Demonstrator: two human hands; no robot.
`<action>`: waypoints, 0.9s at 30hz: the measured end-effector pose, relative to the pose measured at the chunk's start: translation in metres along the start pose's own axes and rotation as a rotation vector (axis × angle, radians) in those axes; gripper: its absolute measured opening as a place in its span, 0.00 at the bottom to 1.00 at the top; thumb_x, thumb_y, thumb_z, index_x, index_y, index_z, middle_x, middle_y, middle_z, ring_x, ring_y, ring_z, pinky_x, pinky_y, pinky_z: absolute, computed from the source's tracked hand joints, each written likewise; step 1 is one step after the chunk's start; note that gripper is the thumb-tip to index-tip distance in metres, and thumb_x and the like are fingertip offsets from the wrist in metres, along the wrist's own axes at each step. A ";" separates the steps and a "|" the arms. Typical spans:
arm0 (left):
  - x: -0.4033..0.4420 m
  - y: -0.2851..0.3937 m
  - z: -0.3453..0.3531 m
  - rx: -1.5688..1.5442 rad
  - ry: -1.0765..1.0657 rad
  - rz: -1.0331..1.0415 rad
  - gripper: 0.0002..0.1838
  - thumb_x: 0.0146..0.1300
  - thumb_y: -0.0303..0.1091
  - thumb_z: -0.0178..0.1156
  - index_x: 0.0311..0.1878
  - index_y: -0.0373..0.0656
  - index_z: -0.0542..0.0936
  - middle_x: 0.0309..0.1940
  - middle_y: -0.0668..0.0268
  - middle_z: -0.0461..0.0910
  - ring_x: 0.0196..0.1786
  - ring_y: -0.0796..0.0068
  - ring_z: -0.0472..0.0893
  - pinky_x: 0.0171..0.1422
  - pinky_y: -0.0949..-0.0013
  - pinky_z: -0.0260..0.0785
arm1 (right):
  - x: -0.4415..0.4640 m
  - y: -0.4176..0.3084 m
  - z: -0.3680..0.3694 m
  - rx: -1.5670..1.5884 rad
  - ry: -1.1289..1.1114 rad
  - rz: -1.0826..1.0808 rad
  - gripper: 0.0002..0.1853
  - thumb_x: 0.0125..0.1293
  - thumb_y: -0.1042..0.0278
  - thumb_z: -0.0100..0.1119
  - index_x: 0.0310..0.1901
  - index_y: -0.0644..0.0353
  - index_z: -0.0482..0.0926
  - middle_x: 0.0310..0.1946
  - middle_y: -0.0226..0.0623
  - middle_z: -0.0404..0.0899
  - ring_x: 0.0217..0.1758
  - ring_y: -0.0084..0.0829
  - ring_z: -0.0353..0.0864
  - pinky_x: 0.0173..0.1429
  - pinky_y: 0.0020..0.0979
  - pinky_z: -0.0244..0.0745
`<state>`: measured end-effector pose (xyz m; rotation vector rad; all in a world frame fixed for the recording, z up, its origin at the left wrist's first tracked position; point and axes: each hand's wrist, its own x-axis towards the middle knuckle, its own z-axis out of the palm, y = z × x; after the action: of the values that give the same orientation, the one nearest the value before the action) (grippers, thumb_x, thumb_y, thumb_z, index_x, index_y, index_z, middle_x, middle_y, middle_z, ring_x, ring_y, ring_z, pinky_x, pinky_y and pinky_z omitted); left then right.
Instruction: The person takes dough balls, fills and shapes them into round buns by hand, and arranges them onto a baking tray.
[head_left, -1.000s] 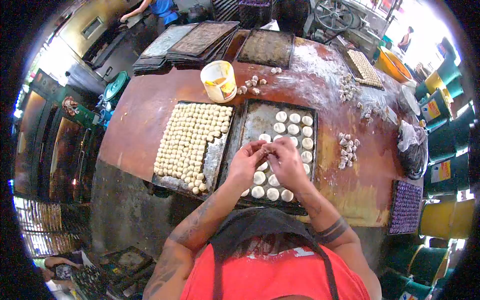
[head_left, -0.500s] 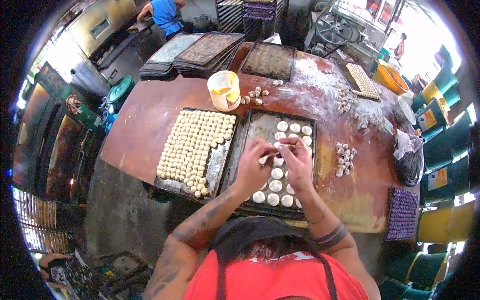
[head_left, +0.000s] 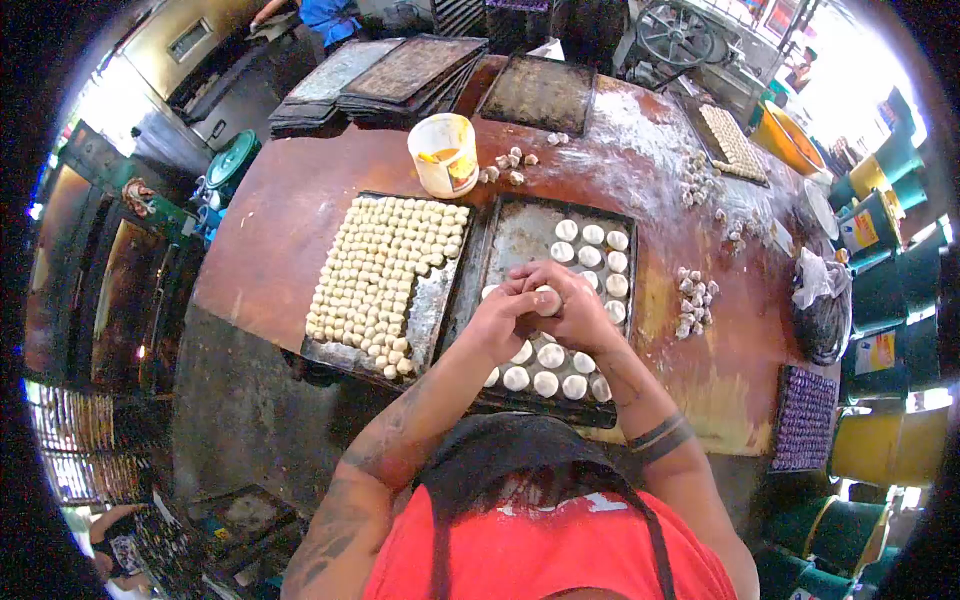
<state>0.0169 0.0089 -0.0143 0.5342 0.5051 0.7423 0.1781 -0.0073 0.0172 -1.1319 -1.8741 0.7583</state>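
Note:
Above the right-hand baking tray (head_left: 515,235), my left hand (head_left: 500,320) and my right hand (head_left: 580,318) are closed together around a white dough ball (head_left: 547,300). Part of the ball shows between the thumbs; the fingers hide the rest. Rows of round dough pieces (head_left: 590,256) lie on this tray around and beneath my hands, which cover some of them. Just to the left, a second baking tray (head_left: 427,305) is mostly covered with small pale balls (head_left: 375,260), its metal bare along the lower right side.
Beyond the trays stands a white bucket (head_left: 443,155) with orange-yellow residue. Small floury lumps (head_left: 692,300) sit on the wooden table (head_left: 265,240). Stacked trays (head_left: 410,75) are at the far side, a purple-filled tray (head_left: 803,420) at right. A person in blue (head_left: 328,20) is at the back.
My hands have come together around the dough ball, where before the fingertips were pinching at it. The view has tilted slightly downward, shifting the table up in the picture.

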 end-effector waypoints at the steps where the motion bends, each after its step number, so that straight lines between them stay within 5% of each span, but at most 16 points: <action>1: 0.003 -0.004 -0.006 -0.058 -0.018 -0.027 0.14 0.65 0.32 0.68 0.52 0.41 0.80 0.46 0.69 0.82 0.49 0.73 0.83 0.54 0.67 0.76 | 0.001 0.006 0.003 -0.011 0.007 -0.081 0.19 0.49 0.74 0.75 0.44 0.59 0.80 0.50 0.39 0.83 0.53 0.40 0.84 0.59 0.39 0.78; 5: -0.006 -0.027 -0.013 0.025 0.180 -0.151 0.12 0.66 0.33 0.67 0.50 0.43 0.80 0.43 0.68 0.83 0.47 0.72 0.83 0.52 0.66 0.76 | -0.022 0.030 0.036 -0.025 0.259 0.256 0.17 0.46 0.77 0.73 0.37 0.62 0.75 0.41 0.40 0.81 0.44 0.38 0.81 0.51 0.35 0.77; 6: -0.004 -0.032 -0.034 0.074 0.184 -0.152 0.10 0.67 0.29 0.65 0.49 0.40 0.80 0.42 0.65 0.82 0.48 0.71 0.83 0.54 0.65 0.77 | -0.030 0.040 0.051 0.018 0.294 0.177 0.17 0.47 0.79 0.71 0.37 0.62 0.73 0.41 0.39 0.78 0.44 0.37 0.79 0.49 0.34 0.76; 7: -0.009 -0.022 -0.030 0.058 0.282 -0.107 0.10 0.67 0.29 0.64 0.49 0.39 0.80 0.43 0.64 0.82 0.48 0.70 0.83 0.54 0.65 0.77 | -0.033 0.051 0.065 -0.060 0.267 0.134 0.22 0.50 0.79 0.72 0.47 0.61 0.74 0.46 0.37 0.76 0.47 0.32 0.78 0.50 0.32 0.77; 9: -0.013 -0.003 -0.021 0.031 0.473 -0.013 0.10 0.67 0.27 0.63 0.49 0.37 0.79 0.45 0.62 0.82 0.49 0.69 0.83 0.55 0.65 0.77 | -0.040 0.050 0.075 0.496 0.112 0.517 0.30 0.55 0.77 0.72 0.59 0.60 0.72 0.48 0.35 0.73 0.50 0.29 0.77 0.53 0.31 0.77; 10: -0.004 -0.007 -0.039 0.317 0.570 0.158 0.15 0.69 0.24 0.59 0.57 0.33 0.76 0.50 0.59 0.83 0.53 0.68 0.84 0.59 0.67 0.77 | -0.031 0.054 0.075 0.604 0.083 0.598 0.36 0.59 0.75 0.71 0.68 0.60 0.65 0.54 0.36 0.71 0.55 0.28 0.76 0.56 0.31 0.78; 14: -0.005 -0.008 -0.055 1.231 0.457 0.232 0.32 0.62 0.17 0.52 0.72 0.36 0.66 0.63 0.49 0.76 0.66 0.52 0.76 0.73 0.61 0.66 | 0.010 0.088 0.080 0.176 0.138 0.577 0.12 0.67 0.66 0.67 0.47 0.66 0.83 0.34 0.34 0.86 0.37 0.20 0.80 0.46 0.26 0.77; 15: -0.004 -0.006 -0.061 1.324 0.478 0.378 0.33 0.60 0.17 0.52 0.72 0.36 0.67 0.64 0.47 0.75 0.68 0.50 0.74 0.74 0.60 0.64 | 0.028 0.074 0.071 0.146 0.096 0.716 0.13 0.66 0.68 0.66 0.48 0.65 0.83 0.36 0.37 0.86 0.37 0.26 0.83 0.45 0.30 0.78; 17: 0.002 0.005 -0.074 1.497 0.509 0.687 0.34 0.56 0.16 0.53 0.71 0.36 0.69 0.64 0.44 0.74 0.70 0.46 0.71 0.76 0.58 0.61 | 0.040 0.111 0.081 -0.126 0.152 0.510 0.14 0.64 0.67 0.64 0.49 0.64 0.83 0.40 0.40 0.86 0.47 0.37 0.83 0.54 0.37 0.78; 20: -0.001 0.028 -0.112 1.480 0.670 0.603 0.28 0.53 0.18 0.53 0.62 0.34 0.75 0.56 0.46 0.78 0.61 0.47 0.76 0.69 0.56 0.67 | 0.049 0.126 0.083 -0.530 -0.080 0.291 0.21 0.62 0.64 0.64 0.56 0.63 0.80 0.52 0.45 0.81 0.61 0.47 0.75 0.64 0.44 0.72; 23: -0.020 0.054 -0.163 1.506 0.854 0.529 0.16 0.55 0.21 0.58 0.49 0.37 0.81 0.48 0.50 0.81 0.52 0.52 0.80 0.60 0.56 0.72 | 0.031 0.107 0.089 -0.569 -0.056 0.178 0.30 0.62 0.58 0.64 0.65 0.63 0.73 0.66 0.51 0.71 0.72 0.51 0.63 0.73 0.48 0.62; 24: -0.022 0.062 -0.168 1.540 0.846 0.467 0.14 0.56 0.22 0.59 0.47 0.38 0.81 0.46 0.53 0.81 0.51 0.53 0.80 0.58 0.56 0.72 | 0.024 0.095 0.092 -0.757 -0.235 0.053 0.36 0.65 0.53 0.61 0.70 0.65 0.66 0.71 0.55 0.63 0.76 0.53 0.59 0.78 0.49 0.56; 25: -0.020 0.068 -0.169 1.572 0.830 0.397 0.12 0.56 0.22 0.60 0.45 0.39 0.81 0.45 0.55 0.81 0.51 0.54 0.80 0.57 0.56 0.72 | 0.011 0.095 0.102 -0.493 -0.228 0.042 0.39 0.68 0.48 0.57 0.71 0.69 0.63 0.73 0.58 0.60 0.78 0.54 0.55 0.82 0.48 0.49; 27: -0.007 0.073 -0.163 1.844 0.759 0.477 0.10 0.55 0.23 0.61 0.42 0.41 0.82 0.43 0.57 0.81 0.49 0.54 0.80 0.55 0.55 0.72 | 0.011 0.101 0.111 -0.545 -0.223 0.013 0.36 0.68 0.45 0.55 0.68 0.67 0.68 0.70 0.55 0.65 0.77 0.50 0.59 0.82 0.49 0.47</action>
<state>-0.1210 0.0934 -0.0904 2.1626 1.8295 0.7410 0.1222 0.0354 -0.1151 -1.4348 -2.3481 0.3948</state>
